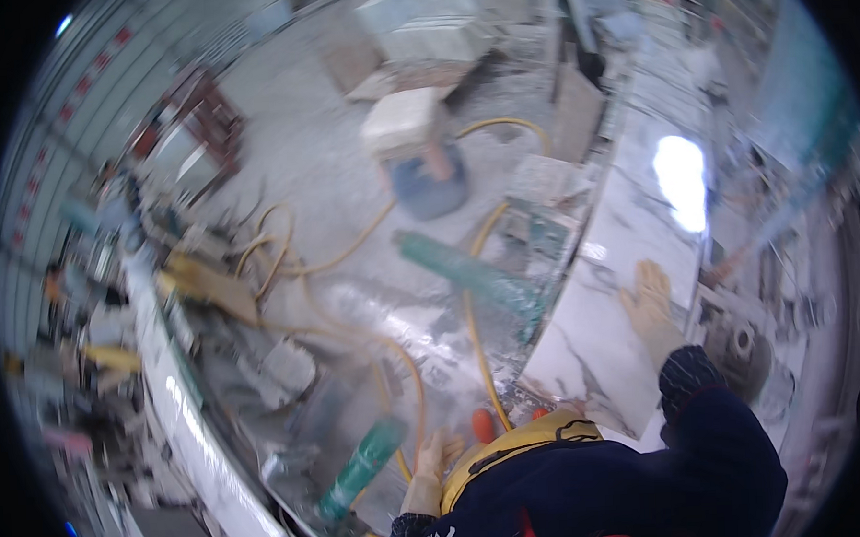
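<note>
Nearest, dark sleeves and yellow apron (515, 447); my gloved right hand (650, 302) lies flat, fingers spread, on 1 white marble slab (605, 328), best pressed evenly; left hand (436, 460) hangs apparently empty beside orange hose (476, 334).

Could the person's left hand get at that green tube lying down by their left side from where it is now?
Probably yes. The left hand hangs low beside the yellow apron, and the green tube lies just to its left with only bare wet floor between them. Nothing seems to block the way.
</note>
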{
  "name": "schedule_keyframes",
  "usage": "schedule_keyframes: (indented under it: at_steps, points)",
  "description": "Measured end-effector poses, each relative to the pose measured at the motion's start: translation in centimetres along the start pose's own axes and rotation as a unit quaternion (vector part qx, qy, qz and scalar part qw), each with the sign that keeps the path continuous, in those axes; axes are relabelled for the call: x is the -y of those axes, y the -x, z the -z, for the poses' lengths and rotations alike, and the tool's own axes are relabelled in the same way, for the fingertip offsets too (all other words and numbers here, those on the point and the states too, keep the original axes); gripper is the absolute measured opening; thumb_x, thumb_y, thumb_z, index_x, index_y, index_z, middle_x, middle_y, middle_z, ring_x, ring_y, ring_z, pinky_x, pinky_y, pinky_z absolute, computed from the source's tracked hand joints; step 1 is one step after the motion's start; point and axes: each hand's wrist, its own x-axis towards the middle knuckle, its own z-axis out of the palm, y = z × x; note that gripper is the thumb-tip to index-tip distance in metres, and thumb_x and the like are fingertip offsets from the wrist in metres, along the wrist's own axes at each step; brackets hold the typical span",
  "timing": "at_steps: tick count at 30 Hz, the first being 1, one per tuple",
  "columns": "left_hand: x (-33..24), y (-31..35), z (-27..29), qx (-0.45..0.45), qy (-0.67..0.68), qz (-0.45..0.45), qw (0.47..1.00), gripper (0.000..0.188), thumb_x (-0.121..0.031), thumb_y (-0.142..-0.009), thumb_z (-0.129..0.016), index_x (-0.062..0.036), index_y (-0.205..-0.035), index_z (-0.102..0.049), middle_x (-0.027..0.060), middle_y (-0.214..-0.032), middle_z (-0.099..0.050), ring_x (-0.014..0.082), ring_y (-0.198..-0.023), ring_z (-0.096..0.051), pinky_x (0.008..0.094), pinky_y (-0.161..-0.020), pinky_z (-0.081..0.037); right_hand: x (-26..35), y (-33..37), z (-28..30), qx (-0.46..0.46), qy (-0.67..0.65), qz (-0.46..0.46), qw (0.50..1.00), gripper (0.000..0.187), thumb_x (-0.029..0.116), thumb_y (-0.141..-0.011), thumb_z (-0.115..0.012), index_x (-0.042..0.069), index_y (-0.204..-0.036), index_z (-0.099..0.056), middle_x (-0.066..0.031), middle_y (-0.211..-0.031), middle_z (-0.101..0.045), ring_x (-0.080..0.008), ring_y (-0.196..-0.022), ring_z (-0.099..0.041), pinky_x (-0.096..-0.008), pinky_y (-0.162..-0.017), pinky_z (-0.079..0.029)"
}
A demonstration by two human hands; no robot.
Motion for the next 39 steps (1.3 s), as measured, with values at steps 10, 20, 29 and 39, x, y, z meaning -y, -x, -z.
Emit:
schedule_keyframes:
  at_steps: [10,20,29,39]
  points:
    - [13.0,2.3,11.5,-0.277,0.138,0.016,0.951,0.039,-0.028,-0.099,-0.06,-0.0028,-0.127,-0.053,0.0226,-0.11,-0.072,0.0331,-0.085,-0.074,0.0403,-0.067,-0.062,-1.2,-1.1,-0.5,0.004,0.012,0.005,1.0,0.078,0.042,-0.098,-0.057,-0.007,-0.154,-0.033,-0.029,-0.16,-0.033,-0.0399,-0.151,-0.026,-0.0504,-0.125,-0.015]
    - [14.7,1.7,12.9,-0.287,0.113,-0.033,0.951,0.031,-0.025,-0.099,-0.06,-0.0022,-0.12,-0.056,0.0154,-0.099,-0.072,0.0266,-0.08,-0.072,0.0327,-0.061,-0.057,-2.1,-1.4,-1.3,-0.007,0.02,0.011,1.0,0.076,0.043,-0.1,-0.055,-0.005,-0.155,-0.033,-0.028,-0.16,-0.033,-0.04,-0.152,-0.026,-0.0511,-0.125,-0.016]
    - [10.7,1.2,12.2,-0.218,0.081,-0.057,0.971,0.022,-0.024,-0.1,-0.061,-0.0033,-0.105,-0.056,0.0093,-0.084,-0.066,0.0162,-0.064,-0.063,0.027,-0.051,-0.049,-2.3,-2.0,-1.8,-0.019,0.033,0.004,0.999,0.076,0.043,-0.099,-0.056,-0.003,-0.155,-0.033,-0.0265,-0.16,-0.035,-0.039,-0.151,-0.029,-0.0505,-0.124,-0.017]
    - [11.2,3.3,12.2,-0.202,0.051,-0.066,0.976,0.027,-0.025,-0.1,-0.06,0.0008,-0.109,-0.059,0.0077,-0.077,-0.062,0.0142,-0.059,-0.058,0.0262,-0.051,-0.047,-4.9,-2.7,-4.5,-0.163,-0.004,0.051,0.985,0.049,0.019,-0.1,-0.051,0.005,-0.148,-0.049,-0.0257,-0.147,-0.05,-0.0409,-0.138,-0.044,-0.0478,-0.118,-0.031]
